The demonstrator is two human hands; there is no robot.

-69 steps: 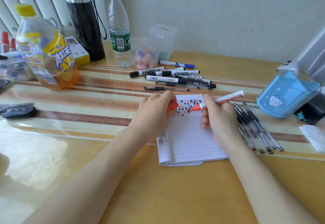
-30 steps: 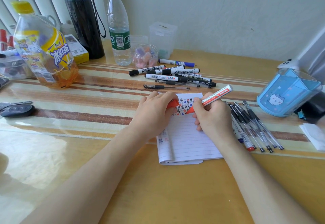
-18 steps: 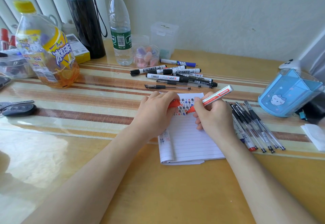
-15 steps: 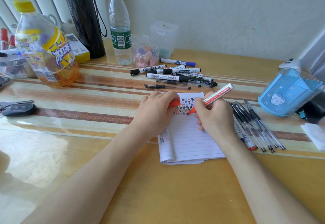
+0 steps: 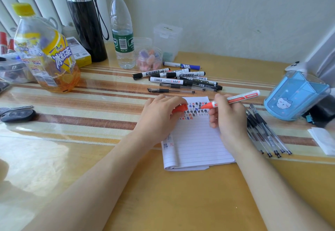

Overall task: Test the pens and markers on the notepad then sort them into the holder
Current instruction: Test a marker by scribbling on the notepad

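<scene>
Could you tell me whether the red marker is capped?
No, the red marker has a bare tip; the left hand holds its cap.

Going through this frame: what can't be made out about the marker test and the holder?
All in the head view:
- Tip of the red-and-white marker in the right hand: too small to tell whether it touches the white lined notepad.
- Red marker cap: mostly covered by fingers of the left hand.
- Blue plastic pen holder: contents unclear through its tinted walls.
- Black-tipped clear pens: count unclear, right wrist overlaps them.
</scene>
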